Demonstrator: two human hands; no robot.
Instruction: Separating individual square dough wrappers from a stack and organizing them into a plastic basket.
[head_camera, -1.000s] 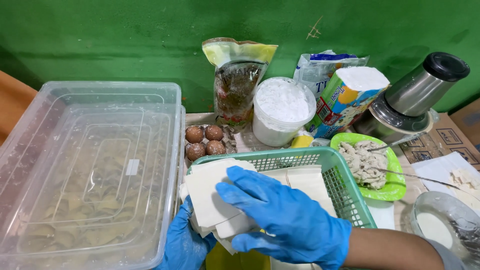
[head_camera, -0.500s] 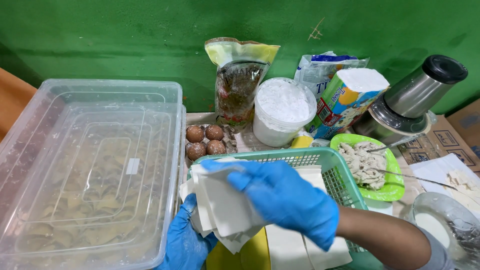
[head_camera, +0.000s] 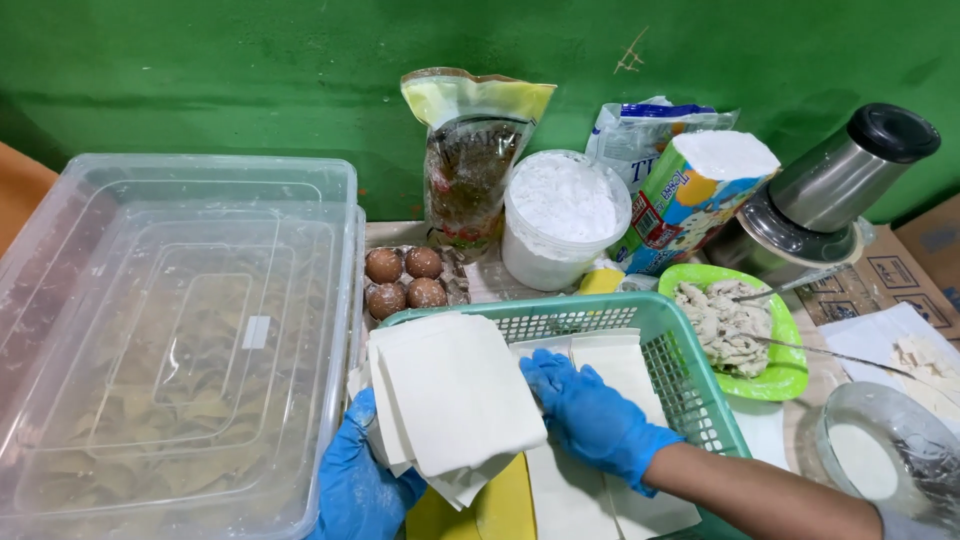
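Head view: left hand (head_camera: 360, 485) grip clasps the wrapper stack (head_camera: 450, 400); right hand (head_camera: 590, 415) lies loosely open on basket sheets (head_camera: 620, 365).

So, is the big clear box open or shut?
Shut: the clear box has its lid seated flat on top, and the contents show only through the plastic.

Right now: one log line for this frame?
left hand: holds stack of white wrapper sheets | right hand: flat on sheets in green basket | clear lidded tub: beside, left
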